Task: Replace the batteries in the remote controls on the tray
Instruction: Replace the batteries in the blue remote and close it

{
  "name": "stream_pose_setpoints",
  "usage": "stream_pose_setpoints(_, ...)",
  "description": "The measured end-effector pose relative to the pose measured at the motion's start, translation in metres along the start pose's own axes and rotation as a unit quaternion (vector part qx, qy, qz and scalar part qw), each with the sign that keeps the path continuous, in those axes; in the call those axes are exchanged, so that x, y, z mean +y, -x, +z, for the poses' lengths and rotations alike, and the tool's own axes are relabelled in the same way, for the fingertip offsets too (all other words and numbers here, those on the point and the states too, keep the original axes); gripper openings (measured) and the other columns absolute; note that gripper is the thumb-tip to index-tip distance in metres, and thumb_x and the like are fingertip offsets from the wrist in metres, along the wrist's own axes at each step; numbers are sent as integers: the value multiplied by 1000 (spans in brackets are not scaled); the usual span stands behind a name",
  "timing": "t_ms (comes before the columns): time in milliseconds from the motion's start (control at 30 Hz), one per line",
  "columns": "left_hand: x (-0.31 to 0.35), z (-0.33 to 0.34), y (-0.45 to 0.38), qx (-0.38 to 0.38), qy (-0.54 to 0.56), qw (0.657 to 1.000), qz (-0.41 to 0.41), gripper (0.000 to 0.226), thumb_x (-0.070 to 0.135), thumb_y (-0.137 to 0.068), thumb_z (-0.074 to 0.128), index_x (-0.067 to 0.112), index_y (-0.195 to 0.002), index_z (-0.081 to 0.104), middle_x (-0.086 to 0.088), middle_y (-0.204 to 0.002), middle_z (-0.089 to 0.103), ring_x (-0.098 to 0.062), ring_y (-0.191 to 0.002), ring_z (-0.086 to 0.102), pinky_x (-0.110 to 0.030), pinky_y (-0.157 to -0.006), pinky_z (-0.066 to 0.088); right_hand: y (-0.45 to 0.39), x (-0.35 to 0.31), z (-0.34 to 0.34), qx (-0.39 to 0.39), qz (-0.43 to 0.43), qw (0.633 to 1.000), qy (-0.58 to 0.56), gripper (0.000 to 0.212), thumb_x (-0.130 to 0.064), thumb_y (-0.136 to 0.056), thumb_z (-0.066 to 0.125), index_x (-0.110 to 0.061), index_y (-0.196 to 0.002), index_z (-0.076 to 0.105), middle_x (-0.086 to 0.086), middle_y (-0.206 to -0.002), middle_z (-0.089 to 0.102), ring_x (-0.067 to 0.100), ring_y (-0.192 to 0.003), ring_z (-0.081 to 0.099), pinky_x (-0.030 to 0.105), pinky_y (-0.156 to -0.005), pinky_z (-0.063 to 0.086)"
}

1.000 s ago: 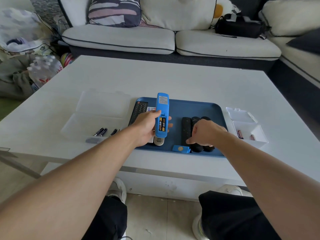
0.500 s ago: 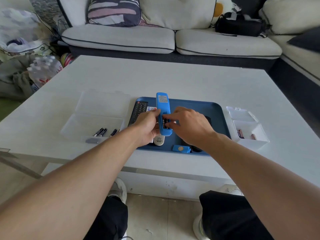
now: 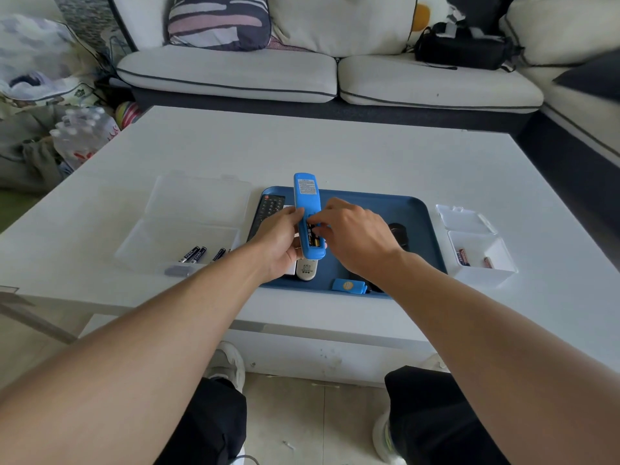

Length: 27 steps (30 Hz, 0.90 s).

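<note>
**Working at the blue remote's open battery bay**

The left hand (image 3: 280, 241) is gripping the blue remote (image 3: 308, 216) back-up above the tray (image 3: 414, 209), steadying it while the right hand (image 3: 349, 234) is pinching at a battery (image 3: 312, 237) inside, its fingers curled. Its cover (image 3: 349, 286) is lying aside on the tray.

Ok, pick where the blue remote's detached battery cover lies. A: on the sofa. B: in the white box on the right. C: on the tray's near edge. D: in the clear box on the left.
C: the blue battery cover lies on the blue tray near its front rim.
</note>
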<state>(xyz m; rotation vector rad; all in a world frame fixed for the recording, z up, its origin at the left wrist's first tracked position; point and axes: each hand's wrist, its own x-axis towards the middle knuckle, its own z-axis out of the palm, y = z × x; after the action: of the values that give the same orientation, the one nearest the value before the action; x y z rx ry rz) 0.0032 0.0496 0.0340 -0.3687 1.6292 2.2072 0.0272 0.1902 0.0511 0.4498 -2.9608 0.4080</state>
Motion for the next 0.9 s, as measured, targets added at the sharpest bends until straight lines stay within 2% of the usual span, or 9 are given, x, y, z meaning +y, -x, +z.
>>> stream_pose_setpoints(133,2,-1,0,1,-11,1000,-1,29,21,-108,40,10,-124,62,-7,-87,69,-20,-68,67,-36,-62,59,1,2,0,4,-11,1000,-10,28,-34,-102,52,-34,-127,66,-8,-113,59,19,-90,59,31,-69,41)
stream_pose_setpoints(233,7,-3,0,6,-8,1000,-5,30,27,-108,43,14,-121,66,-10,-93,72,-20,-69,70,-32,-60,58,1,5,-2,15,-10,998,-67,26,-37,-96,62,-38,-122,69,-17,-97,56,10,-83,54,29,-69,41)
stream_pose_setpoints(333,8,1,1,-14,28,999,-16,33,29,-107,44,11,-126,64,-15,-102,70,-26,-76,68,-37,-70,58,1,5,-1,33,0,993,-115,18,-34,-91,70,-40,-107,76,-15,-91,63,8,-79,56,33,-71,48)
stream_pose_setpoints(433,10,2,3,-31,39,999,-13,31,28,-107,43,12,-123,64,-11,-93,71,-24,-74,67,-38,-72,57,1,5,-2,40,1,991,-129,14,-30,-89,72,-40,-98,79,-12,-93,69,10,-82,61,36,-72,51)
stream_pose_setpoints(567,11,1,7,-56,24,998,-8,30,28,-108,41,14,-119,65,-10,-91,71,-23,-78,66,-40,-78,56,2,6,-1,42,13,989,-141,13,-30,-87,74,-40,-93,79,-13,-90,69,7,-79,59,32,-70,49)
stream_pose_setpoints(633,11,1,8,-64,16,998,-11,32,29,-108,42,14,-123,65,-9,-91,72,-23,-79,68,-39,-75,57,2,6,-1,39,16,987,-153,13,-29,-86,75,-40,-91,80,-14,-88,68,7,-76,57,31,-68,48)
stream_pose_setpoints(700,12,1,11,-73,8,997,-12,33,30,-108,42,14,-126,64,-7,-88,72,-21,-76,69,-35,-67,59,1,6,-2,39,24,985,-168,12,-28,-85,75,-39,-89,80,-13,-88,69,8,-76,57,32,-69,49)
stream_pose_setpoints(900,9,0,12,-75,-4,997,-10,27,28,-108,42,18,-113,67,-5,-82,70,-17,-70,67,-35,-70,56,1,1,-3,27,4,995,-98,8,-38,-87,73,-40,-93,78,-11,-87,66,11,-78,59,34,-69,50)
